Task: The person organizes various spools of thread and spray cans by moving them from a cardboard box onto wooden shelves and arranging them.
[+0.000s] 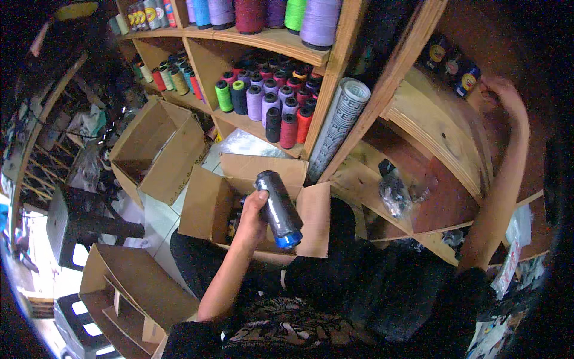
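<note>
My left hand (253,214) is closed around a black thread spool (278,206) with a blue end, tilted above an open cardboard box (314,221). Dark items lie inside that box, partly hidden by my hand and forearm. Stretched out to the far right, my right hand (502,96) has its fingers curled at the side of a dark blue thread spool (467,81) with a yellow-ringed label. This spool stands on a wooden shelf beside other dark spools (436,55). Shadow blurs the fingertips there.
Wooden shelving ahead holds several rows of coloured thread spools (271,99). A printed roll (341,128) leans against the upright. Two more open cardboard boxes (158,149) stand to the left, near a dark plastic stool (78,221). A clear plastic bag (394,194) lies on the lower right shelf.
</note>
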Motion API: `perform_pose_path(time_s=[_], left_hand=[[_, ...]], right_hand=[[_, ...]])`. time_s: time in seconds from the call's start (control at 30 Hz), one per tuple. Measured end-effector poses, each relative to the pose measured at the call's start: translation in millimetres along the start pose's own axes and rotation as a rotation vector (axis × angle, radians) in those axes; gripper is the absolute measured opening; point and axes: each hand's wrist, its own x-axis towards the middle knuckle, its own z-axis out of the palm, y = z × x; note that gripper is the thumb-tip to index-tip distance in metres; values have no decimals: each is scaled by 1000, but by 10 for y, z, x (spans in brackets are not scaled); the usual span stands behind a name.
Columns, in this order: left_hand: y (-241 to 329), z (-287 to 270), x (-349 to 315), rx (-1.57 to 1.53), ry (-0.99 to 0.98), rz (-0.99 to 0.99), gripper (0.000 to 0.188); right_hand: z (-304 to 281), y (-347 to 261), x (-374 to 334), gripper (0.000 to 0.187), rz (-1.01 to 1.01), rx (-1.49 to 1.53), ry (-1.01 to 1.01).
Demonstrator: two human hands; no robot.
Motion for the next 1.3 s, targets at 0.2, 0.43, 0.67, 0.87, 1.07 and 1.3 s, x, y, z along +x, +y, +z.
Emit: perform_pose_path(time_s=[0.2,0.43,0.67,0.87,1.07,1.3], left_hand=[[244,381,-153,427,302,167,36],[313,650,-129,948,350,378,39],[516,443,-305,786,-145,169,53],[449,715,-283,944,-35,300,59],[533,1043,-318,1024,-80,710,63],[439,985,-332,973,-43,611,59]], right_hand=[[960,-1763,-1948,31,-172,628,-727],[2277,-2038,-2885,58,-386,239,-353],[2445,-1736,-2736,58,210,1377,-764],[2278,-1850,-2836,54,-47,974,-493],[1734,-1729,-2800,45,-27,1018,-362],[351,-869,-1347,36,19,591,378]])
